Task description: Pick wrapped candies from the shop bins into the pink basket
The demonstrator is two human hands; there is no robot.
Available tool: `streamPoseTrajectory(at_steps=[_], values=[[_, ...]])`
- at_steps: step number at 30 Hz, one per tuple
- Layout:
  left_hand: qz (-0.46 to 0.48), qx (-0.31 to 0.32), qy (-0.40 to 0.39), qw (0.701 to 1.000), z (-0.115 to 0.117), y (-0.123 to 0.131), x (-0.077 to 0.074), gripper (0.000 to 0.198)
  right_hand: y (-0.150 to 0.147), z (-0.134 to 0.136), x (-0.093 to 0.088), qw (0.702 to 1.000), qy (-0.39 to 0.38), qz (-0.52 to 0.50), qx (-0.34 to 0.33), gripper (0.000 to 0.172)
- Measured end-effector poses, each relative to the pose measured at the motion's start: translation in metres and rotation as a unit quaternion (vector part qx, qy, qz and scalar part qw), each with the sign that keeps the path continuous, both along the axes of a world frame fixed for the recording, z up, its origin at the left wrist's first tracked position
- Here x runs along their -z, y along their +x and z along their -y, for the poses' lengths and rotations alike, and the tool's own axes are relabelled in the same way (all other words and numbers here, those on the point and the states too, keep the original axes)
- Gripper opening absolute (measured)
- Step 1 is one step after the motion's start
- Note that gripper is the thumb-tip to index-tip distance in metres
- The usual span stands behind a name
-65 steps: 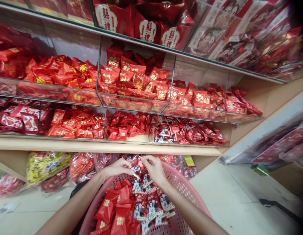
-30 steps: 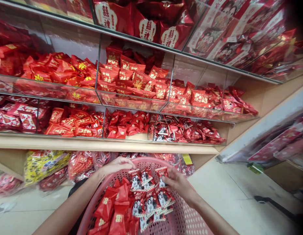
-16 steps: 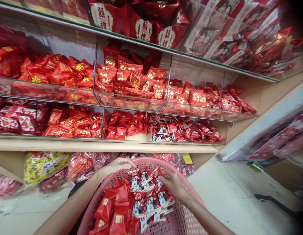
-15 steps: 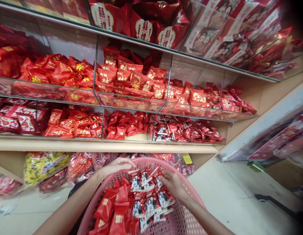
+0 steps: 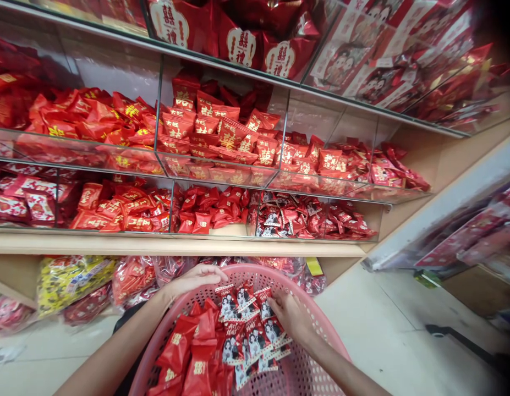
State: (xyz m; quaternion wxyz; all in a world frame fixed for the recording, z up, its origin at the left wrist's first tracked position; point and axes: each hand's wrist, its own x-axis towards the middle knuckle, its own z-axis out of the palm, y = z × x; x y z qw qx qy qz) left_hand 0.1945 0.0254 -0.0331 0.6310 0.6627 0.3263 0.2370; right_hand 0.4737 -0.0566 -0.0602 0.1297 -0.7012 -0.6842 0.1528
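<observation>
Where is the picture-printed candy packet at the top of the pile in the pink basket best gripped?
Probably by its crimped top edge, pinched from above. The top picture packet lies flat and overlaps its neighbours, so only that edge stands free. The left hand is already at it; the right hand rests on packets beside it, inside the basket.

packets [image 5: 242, 330] in basket [image 5: 321, 330], shelf [image 5: 176, 245] behind

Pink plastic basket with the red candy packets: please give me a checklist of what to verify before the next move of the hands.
1. Pink perforated plastic basket held: ok, left hand grips its far rim.
2. Right hand on the red packets with printed figures: ok, touching.
3. Packet pinched: cannot tell.
4. Plain red packets with gold characters kept apart: ok, on the left.
5. Room left in basket: ok, right part bare.
</observation>
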Motion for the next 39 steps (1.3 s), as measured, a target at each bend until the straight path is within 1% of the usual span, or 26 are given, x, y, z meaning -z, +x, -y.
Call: streamPoseTrajectory(at_steps=[3, 5, 7, 9, 11, 12, 14, 16, 18, 21, 24, 30, 34, 39], values=[[0.000, 0.000, -0.002, 1.000, 0.001, -0.001, -0.001, 0.030, 0.000, -0.001, -0.015, 1.000, 0.019, 0.019, -0.008, 0.028], [0.001, 0.003, 0.001, 1.000, 0.001, -0.002, 0.000, 0.031, 0.002, -0.006, -0.034, 0.999, 0.036, 0.024, -0.010, 0.029], [-0.003, 0.005, 0.006, 1.000, 0.000, -0.002, 0.002, 0.031, 0.006, -0.016, -0.057, 0.998, 0.060, 0.013, -0.009, 0.028], [-0.014, 0.008, 0.014, 1.000, -0.002, -0.003, 0.003, 0.032, 0.011, -0.031, -0.081, 0.995, 0.097, -0.009, -0.003, 0.027], [-0.023, 0.014, 0.021, 0.999, -0.004, -0.002, 0.005, 0.032, 0.016, -0.052, -0.101, 0.990, 0.137, -0.025, 0.012, 0.027], [-0.023, 0.016, 0.024, 0.999, -0.005, -0.002, 0.005, 0.032, 0.019, -0.064, -0.109, 0.988, 0.151, -0.028, 0.024, 0.026], [-0.021, 0.015, 0.028, 0.999, -0.006, -0.001, 0.005, 0.032, 0.022, -0.088, -0.118, 0.985, 0.161, -0.027, 0.052, 0.022], [-0.024, 0.010, 0.028, 0.999, -0.006, 0.000, 0.004, 0.032, 0.023, -0.110, -0.121, 0.985, 0.155, -0.018, 0.079, 0.019], [-0.031, 0.005, 0.027, 0.999, -0.005, 0.000, 0.003, 0.032, 0.020, -0.128, -0.119, 0.985, 0.142, -0.007, 0.100, 0.017], [-0.033, 0.001, 0.023, 0.999, -0.004, -0.001, 0.003, 0.032, 0.014, -0.143, -0.114, 0.985, 0.120, 0.006, 0.126, 0.021], [-0.029, 0.003, 0.024, 0.999, -0.003, -0.002, 0.003, 0.031, 0.009, -0.148, -0.112, 0.984, 0.104, 0.015, 0.144, 0.025], [-0.031, -0.006, 0.014, 0.999, -0.001, -0.001, -0.002, 0.031, 0.008, -0.149, -0.112, 0.983, 0.084, 0.014, 0.163, 0.026], [-0.026, -0.002, 0.008, 1.000, 0.001, -0.001, -0.003, 0.031, 0.008, -0.149, -0.110, 0.981, 0.079, -0.002, 0.175, 0.023], [-0.030, -0.003, 0.009, 0.999, 0.000, -0.002, -0.001, 0.032, 0.005, -0.152, -0.106, 0.978, 0.070, -0.041, 0.192, 0.024]])
